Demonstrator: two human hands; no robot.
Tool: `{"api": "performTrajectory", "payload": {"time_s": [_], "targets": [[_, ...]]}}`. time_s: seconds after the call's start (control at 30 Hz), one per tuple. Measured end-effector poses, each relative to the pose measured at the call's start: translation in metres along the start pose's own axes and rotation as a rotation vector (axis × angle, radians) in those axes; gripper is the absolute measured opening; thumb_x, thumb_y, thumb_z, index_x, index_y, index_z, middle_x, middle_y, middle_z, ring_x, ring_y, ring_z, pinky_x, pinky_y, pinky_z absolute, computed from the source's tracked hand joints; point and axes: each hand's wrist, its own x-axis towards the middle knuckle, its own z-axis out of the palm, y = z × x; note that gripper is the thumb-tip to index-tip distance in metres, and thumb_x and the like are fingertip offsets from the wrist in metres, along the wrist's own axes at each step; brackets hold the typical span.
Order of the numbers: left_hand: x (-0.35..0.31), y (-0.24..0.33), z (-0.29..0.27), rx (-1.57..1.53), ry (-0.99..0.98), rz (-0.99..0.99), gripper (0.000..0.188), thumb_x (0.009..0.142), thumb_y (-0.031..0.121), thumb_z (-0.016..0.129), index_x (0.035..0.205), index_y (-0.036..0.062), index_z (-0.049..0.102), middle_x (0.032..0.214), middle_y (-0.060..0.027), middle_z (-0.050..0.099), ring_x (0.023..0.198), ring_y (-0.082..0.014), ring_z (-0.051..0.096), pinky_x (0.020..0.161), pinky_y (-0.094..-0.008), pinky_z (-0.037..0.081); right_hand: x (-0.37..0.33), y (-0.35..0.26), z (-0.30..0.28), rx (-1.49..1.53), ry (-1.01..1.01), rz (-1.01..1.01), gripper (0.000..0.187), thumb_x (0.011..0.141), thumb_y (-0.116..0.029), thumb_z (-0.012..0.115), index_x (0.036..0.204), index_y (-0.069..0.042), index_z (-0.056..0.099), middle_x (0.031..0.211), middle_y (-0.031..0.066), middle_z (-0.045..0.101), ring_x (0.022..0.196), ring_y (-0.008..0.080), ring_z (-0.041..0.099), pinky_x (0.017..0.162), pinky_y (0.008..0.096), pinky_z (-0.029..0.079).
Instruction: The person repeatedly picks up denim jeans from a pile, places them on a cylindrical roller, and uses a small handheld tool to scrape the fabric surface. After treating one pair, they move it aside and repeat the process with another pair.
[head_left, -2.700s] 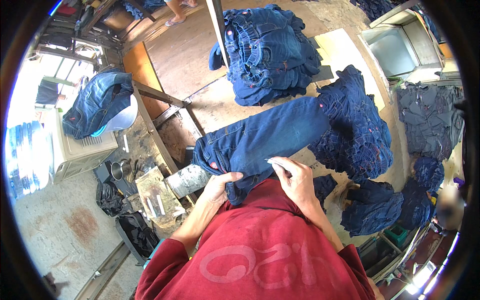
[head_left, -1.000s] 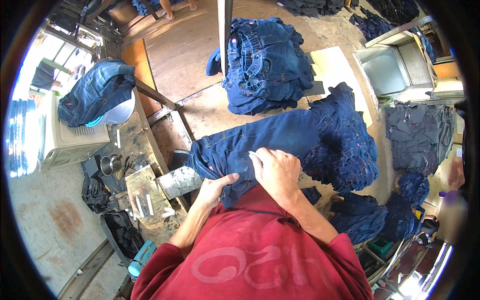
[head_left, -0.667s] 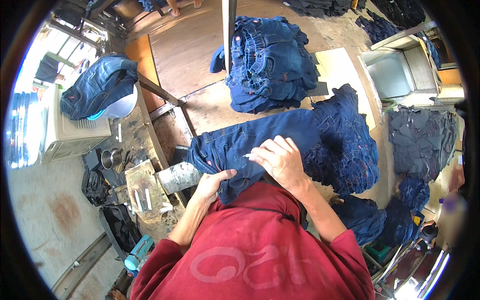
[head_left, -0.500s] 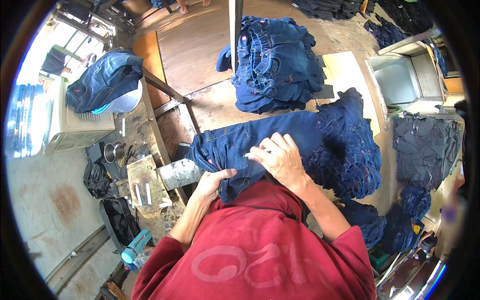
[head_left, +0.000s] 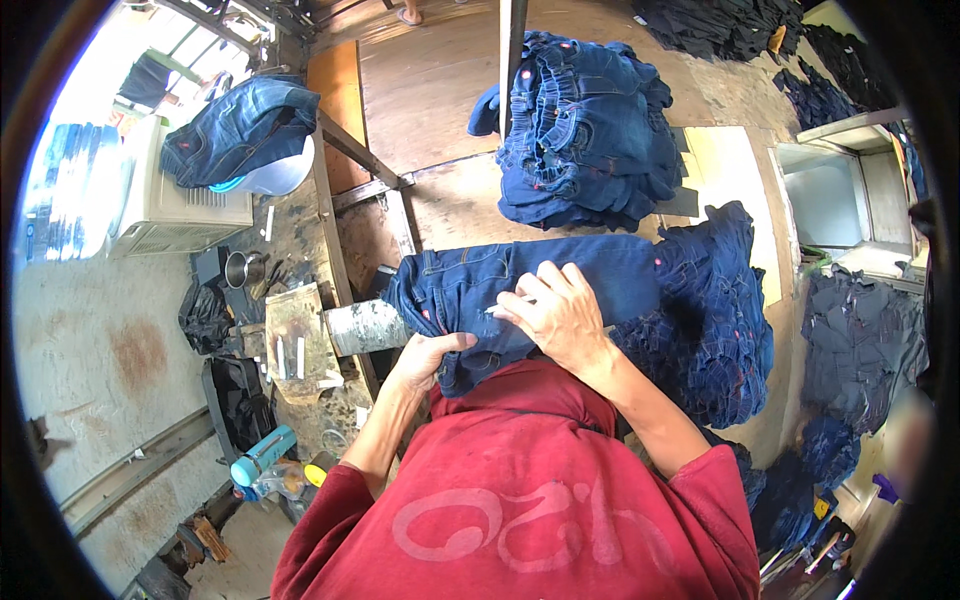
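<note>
A pair of dark blue jeans (head_left: 470,272) is pulled lengthwise over a pale, paint-worn cylinder (head_left: 366,329), whose left end sticks out. My left hand (head_left: 422,366) is closed on the jeans near that end, thumb on top and the other fingers hidden under the cloth. My right hand (head_left: 560,318) lies over the middle of the jeans. Its thumb and fingertips pinch a small whitish stick (head_left: 492,311), seemingly chalk, with its tip at the denim. A faint pale patch shows on the cloth close by.
A tall pile of folded jeans (head_left: 590,130) stands beyond a metal post (head_left: 510,70). More jeans (head_left: 710,330) are heaped at the right. On the left are a small board (head_left: 290,310) with white sticks, a metal cup (head_left: 243,268) and a turquoise bottle (head_left: 263,455).
The view has shifted, so the surroundings sit slightly farther right and lower at the top. Both hands keep nearly the same places on the jeans, and their grips look unchanged.
</note>
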Motion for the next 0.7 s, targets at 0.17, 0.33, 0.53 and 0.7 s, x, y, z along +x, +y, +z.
{"api": "performTrajectory", "payload": {"time_s": [0.17, 0.33, 0.53, 0.7], "targets": [[-0.002, 0.0, 0.003, 0.031, 0.026, 0.032, 0.053, 0.082, -0.01, 0.079, 0.134, -0.0058, 0.069, 0.122, -0.0165, 0.079, 0.104, -0.0267, 0.079, 0.097, -0.0419, 0.064, 0.003, 0.005, 0.001, 0.116, -0.041, -0.015, 0.02, 0.098, -0.039, 0.073, 0.096, -0.019, 0.073, 0.09, 0.0007, 0.063, 0.091, 0.0229, 0.059, 0.079, 0.0409, 0.045], [-0.003, 0.002, 0.007, 0.066, 0.048, 0.057, 0.056, 0.081, -0.01, 0.079, 0.136, -0.0053, 0.069, 0.124, -0.0162, 0.078, 0.107, -0.027, 0.078, 0.1, -0.0422, 0.063, 0.004, 0.01, 0.003, 0.108, 0.014, 0.025, 0.018, 0.094, -0.038, 0.079, 0.098, -0.02, 0.077, 0.088, -0.003, 0.062, 0.088, 0.0209, 0.057, 0.077, 0.0387, 0.043], [-0.004, 0.002, 0.014, 0.063, 0.061, 0.064, 0.059, 0.079, -0.009, 0.08, 0.137, -0.004, 0.069, 0.126, -0.0142, 0.078, 0.111, -0.026, 0.077, 0.103, -0.0415, 0.061, -0.004, 0.017, 0.0, 0.075, 0.008, 0.034, 0.018, 0.093, -0.037, 0.08, 0.097, -0.02, 0.078, 0.088, -0.0031, 0.063, 0.088, 0.0209, 0.057, 0.077, 0.0385, 0.044], [-0.009, 0.004, 0.021, 0.081, 0.099, 0.057, 0.06, 0.077, -0.009, 0.079, 0.136, -0.0042, 0.069, 0.127, -0.0132, 0.078, 0.109, -0.0253, 0.077, 0.102, -0.0411, 0.061, -0.008, 0.023, -0.002, 0.144, -0.061, -0.059, 0.018, 0.094, -0.037, 0.078, 0.097, -0.02, 0.076, 0.087, -0.002, 0.061, 0.089, 0.0225, 0.058, 0.078, 0.0406, 0.044]]}}
